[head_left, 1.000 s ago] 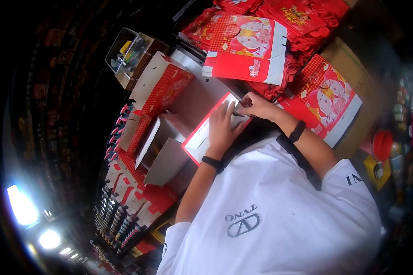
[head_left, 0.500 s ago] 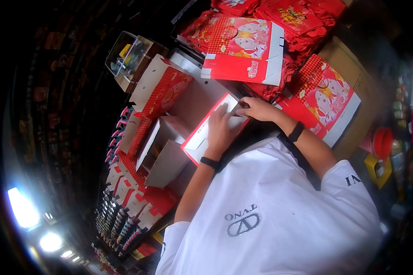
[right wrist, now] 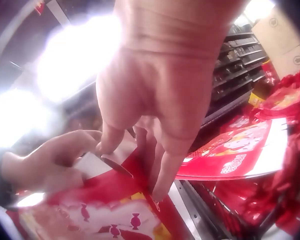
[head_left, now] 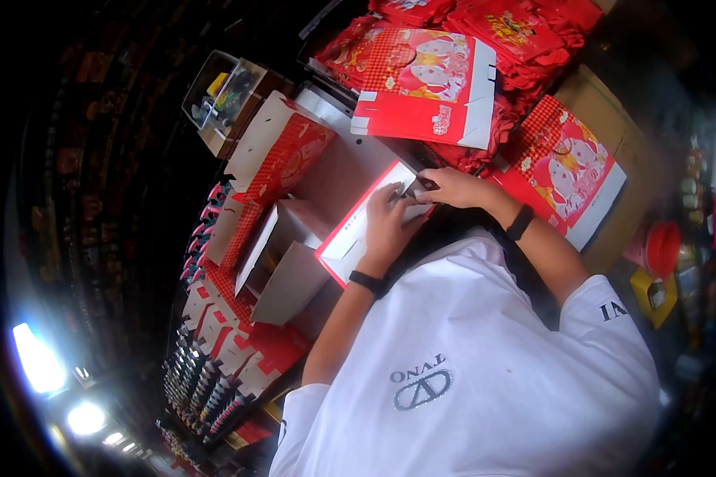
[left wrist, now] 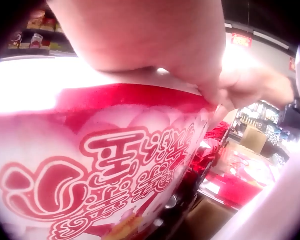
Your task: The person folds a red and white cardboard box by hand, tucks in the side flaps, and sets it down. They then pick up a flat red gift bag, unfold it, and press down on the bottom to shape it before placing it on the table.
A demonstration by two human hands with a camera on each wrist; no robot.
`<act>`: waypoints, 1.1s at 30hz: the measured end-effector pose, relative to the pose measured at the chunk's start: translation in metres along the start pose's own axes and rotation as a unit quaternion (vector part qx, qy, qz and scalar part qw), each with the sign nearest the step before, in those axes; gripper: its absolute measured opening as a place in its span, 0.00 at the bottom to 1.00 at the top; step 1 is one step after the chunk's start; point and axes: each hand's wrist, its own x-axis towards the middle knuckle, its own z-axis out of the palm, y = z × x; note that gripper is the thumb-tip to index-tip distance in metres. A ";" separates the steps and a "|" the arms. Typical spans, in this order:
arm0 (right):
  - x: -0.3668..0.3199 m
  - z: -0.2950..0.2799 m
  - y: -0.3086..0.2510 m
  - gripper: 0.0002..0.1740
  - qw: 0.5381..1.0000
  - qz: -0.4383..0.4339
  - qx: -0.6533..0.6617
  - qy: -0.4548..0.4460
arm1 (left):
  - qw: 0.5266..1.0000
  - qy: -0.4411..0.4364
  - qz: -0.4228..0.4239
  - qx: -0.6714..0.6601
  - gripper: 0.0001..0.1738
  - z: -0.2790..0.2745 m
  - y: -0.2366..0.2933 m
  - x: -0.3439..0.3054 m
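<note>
A red-edged carton with a white top stands in front of the person. Across that top lies the left hand, its fingers somewhat bent near the far corner. At the same corner the right hand pinches the carton's edge or flap between thumb and fingers; in the right wrist view the right hand reaches down over the red edge, with the left hand beside it. The left wrist view has the carton's printed side below the left hand. Part of the flap is hidden by fingers.
Left of the carton stands an open box, with a printed red box beyond. Flat printed cartons lie on red bags; another lies at the right on brown cardboard. A clear bin is at the back left.
The left hand's fingers, flatter on the white top before, are now more bent. The right hand has shifted slightly at the corner. The carton stays nearly where it was.
</note>
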 end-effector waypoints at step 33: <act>-0.014 0.042 -0.018 0.22 0.978 -0.001 -0.137 0.159 | 0.998 0.019 0.041 -0.048 0.16 -0.007 -0.004 0.006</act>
